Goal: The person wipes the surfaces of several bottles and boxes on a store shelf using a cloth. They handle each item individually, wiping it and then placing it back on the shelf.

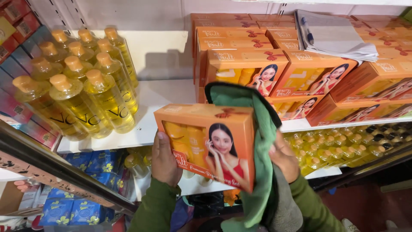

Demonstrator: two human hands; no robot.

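Orange gift box [206,144] sits upright in front of the white shelf [165,96], clear of its front edge, held between both hands. Stacked orange boxes [300,73] fill the shelf's right end, yellow oil bottles [81,81] its left. Green cloth [262,141] drapes over the box's right side, pinched there by the right hand [284,159]. Left hand [165,161] fingers clasp the box's left edge.

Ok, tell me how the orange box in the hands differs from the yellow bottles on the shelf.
The orange box is a squared carton; the yellow bottles are rounded, clear and capped. The box is held off the shelf between the left hand and right hand; the bottles stand upright in a cluster. Both share warm orange-yellow colouring.
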